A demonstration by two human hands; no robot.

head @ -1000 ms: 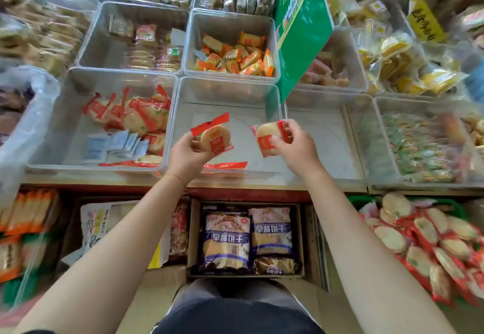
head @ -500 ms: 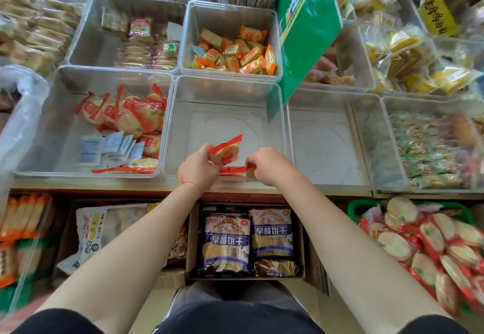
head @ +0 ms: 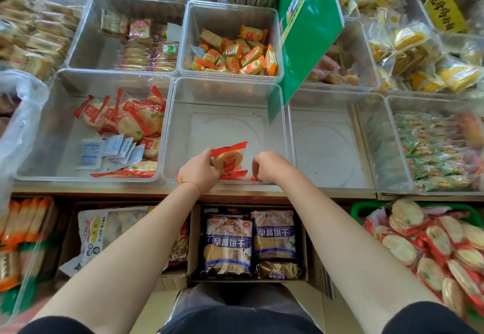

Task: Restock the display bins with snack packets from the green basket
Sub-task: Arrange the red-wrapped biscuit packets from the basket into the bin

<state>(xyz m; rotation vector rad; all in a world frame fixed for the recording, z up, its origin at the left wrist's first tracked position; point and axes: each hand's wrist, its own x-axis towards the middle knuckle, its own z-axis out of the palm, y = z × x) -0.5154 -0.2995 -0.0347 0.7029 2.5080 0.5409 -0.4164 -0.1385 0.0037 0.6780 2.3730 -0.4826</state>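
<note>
Our left hand (head: 201,172) pinches a round snack packet (head: 228,159) in a red-edged wrapper, fingers curled on its left edge, and holds it low over the front of the middle clear bin (head: 227,92). The packet's red sealed strip runs roughly left to right, tilted up toward the right, so its long axis lies across the bin and not into it. Our right hand (head: 268,167) sits just beside it to the right, fingers curled down at the bin's front wall; a sliver of red wrapper shows at its fingertips, but we cannot tell whether it grips a packet or only touches one lying there. More red wrapper edges (head: 234,174) lie on the bin floor between the two hands.

Beyond the hands the bin floor stretches away from us, bare of packets past the front edge. The bin to the left (head: 60,113) holds matching red-wrapped rounds, and the one to the right (head: 324,103) shows only its floor.

The green basket (head: 357,209) sits below the table edge, low and to our right, heaped with the same packets (head: 400,248). We judge the coming reach goes down and rightward, and our right hand is plainly the nearer one; the left would have to cross our body.
</note>
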